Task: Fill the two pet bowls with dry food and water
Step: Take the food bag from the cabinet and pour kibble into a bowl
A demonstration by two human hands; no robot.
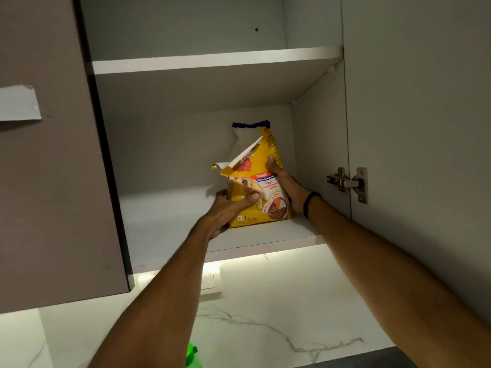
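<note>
1. The left hand (225, 211) grips the lower left side of the pet food bag (259, 187), thumb pressed across the front print and fingers wrapped round the side at about 9 o'clock on the bag.
2. The right hand (288, 185) clasps the bag's right edge at about 3 o'clock, thumb up on the front panel, palm against the side; a dark band (309, 204) circles that wrist.
3. The bag — yellow, with a blue strip along its top — stands upright on the lower shelf (164, 235) of an open wall cupboard, toward the right of the shelf and near the right inner wall. Its top is torn open and a flap (240, 159) folds out and down toward 9 o'clock.
4. An upper shelf (212, 62) sits at 12 o'clock above the bag.
5. A metal hinge (348, 183) is fixed at 3 o'clock, where the open door (425, 128) meets the cupboard.
6. A closed cupboard door (53, 181) fills the 9 o'clock side.
7. Below, at 6 o'clock, lies marbled white wall tiling (265, 314) lit from under the cupboard — a green object (192, 354) shows at the bottom edge.
</note>
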